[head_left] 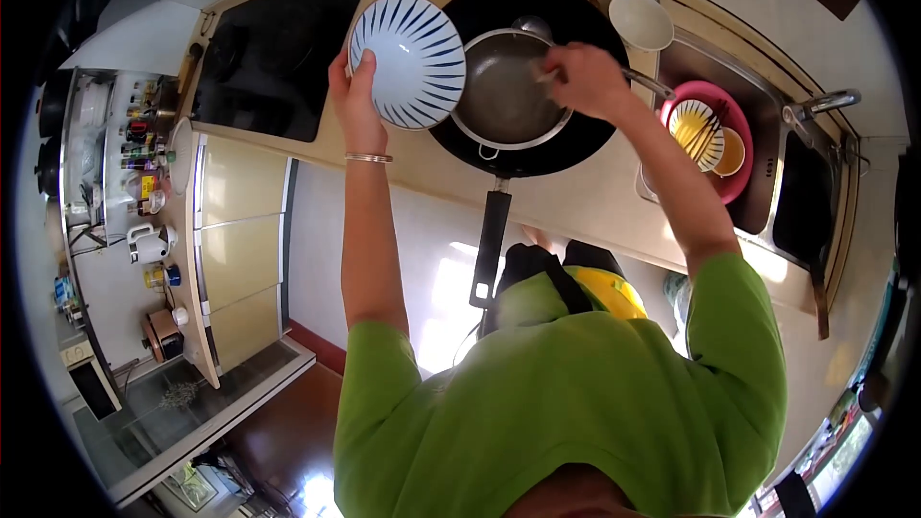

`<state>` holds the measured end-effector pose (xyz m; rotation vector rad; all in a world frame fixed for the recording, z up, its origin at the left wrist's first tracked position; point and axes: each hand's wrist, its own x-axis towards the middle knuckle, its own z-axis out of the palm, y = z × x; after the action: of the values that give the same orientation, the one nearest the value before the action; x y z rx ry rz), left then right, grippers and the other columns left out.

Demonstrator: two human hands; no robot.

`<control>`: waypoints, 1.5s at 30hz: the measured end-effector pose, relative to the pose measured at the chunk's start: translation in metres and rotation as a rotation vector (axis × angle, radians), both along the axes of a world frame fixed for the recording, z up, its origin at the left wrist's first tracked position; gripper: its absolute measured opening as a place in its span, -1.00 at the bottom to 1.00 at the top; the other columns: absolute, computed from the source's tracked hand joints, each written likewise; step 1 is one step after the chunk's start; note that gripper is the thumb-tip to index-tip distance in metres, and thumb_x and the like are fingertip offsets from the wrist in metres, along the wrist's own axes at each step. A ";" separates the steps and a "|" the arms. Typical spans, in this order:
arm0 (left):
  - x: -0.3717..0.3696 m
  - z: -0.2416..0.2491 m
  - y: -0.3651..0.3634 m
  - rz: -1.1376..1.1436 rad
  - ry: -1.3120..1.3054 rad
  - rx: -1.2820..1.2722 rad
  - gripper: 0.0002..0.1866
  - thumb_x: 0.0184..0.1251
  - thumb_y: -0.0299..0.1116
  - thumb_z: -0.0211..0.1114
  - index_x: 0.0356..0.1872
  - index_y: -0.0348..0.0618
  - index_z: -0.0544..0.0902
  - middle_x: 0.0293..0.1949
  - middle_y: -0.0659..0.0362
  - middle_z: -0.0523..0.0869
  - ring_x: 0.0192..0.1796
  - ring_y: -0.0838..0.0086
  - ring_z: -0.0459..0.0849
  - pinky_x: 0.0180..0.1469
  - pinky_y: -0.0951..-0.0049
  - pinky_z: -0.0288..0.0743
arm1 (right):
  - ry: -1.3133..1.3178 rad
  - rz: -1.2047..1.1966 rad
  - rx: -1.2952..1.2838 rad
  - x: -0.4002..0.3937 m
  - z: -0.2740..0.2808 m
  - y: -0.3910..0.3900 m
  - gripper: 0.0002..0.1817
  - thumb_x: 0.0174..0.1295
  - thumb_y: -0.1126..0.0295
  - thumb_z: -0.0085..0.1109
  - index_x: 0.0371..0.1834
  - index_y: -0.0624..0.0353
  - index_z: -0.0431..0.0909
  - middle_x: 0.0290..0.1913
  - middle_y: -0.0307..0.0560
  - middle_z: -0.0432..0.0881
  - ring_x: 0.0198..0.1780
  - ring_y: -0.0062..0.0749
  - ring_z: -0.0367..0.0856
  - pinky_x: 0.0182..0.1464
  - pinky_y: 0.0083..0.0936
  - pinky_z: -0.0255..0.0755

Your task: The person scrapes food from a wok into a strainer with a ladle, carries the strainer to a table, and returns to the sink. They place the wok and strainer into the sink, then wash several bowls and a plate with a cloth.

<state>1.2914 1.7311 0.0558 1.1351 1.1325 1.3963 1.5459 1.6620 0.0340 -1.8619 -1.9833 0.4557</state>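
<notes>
My left hand grips the rim of a white bowl with dark blue stripes, its thumb on the inside. The bowl is tilted and I make out no food in it. Just right of it, a round fine-mesh strainer with a metal rim lies over a black wok. My right hand is above the strainer's right side, fingers curled together and slightly blurred. What they pinch, if anything, I cannot make out. The strainer's handle passes beneath my right wrist.
A white bowl stands at the wok's right. The sink contains a pink basin with a striped bowl, a whisk and a small cup. A black cooktop is on the left. The wok handle juts past the counter edge.
</notes>
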 end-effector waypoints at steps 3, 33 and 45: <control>0.005 0.004 0.003 -0.006 0.020 -0.015 -0.44 0.05 -0.19 0.22 0.00 -0.33 0.27 -0.16 -0.02 0.48 -0.13 0.41 0.47 -0.07 0.52 0.31 | -0.206 -0.145 0.017 0.017 -0.004 -0.006 -0.80 -0.19 0.40 0.03 -0.47 0.21 0.56 -0.42 0.15 0.56 -0.29 -0.09 0.54 -0.22 -0.34 0.43; 0.076 -0.038 0.010 0.007 0.330 0.001 -0.50 -0.12 -0.21 0.33 -0.19 -0.38 0.46 -0.33 -0.04 0.57 -0.25 0.37 0.52 -0.14 0.49 0.35 | 0.064 -0.145 -0.040 0.013 -0.045 -0.011 -0.87 -0.21 0.39 0.11 -0.64 0.23 0.55 -0.58 0.11 0.53 -0.42 -0.07 0.55 -0.28 -0.36 0.44; 0.089 -0.047 -0.022 -0.073 -0.003 -0.169 -0.51 0.07 -0.17 0.21 -0.05 -0.27 0.34 -0.20 0.12 0.51 -0.21 0.50 0.48 -0.20 0.56 0.38 | 0.620 -0.606 0.190 -0.079 -0.070 0.052 -0.72 -0.12 0.46 0.02 -0.25 0.20 0.42 -0.15 0.19 0.38 -0.21 0.07 0.47 -0.18 -0.26 0.37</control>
<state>1.3802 1.7091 0.0092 1.0428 1.1718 1.2225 1.4672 1.7144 -0.0360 -1.7937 -0.9731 0.5452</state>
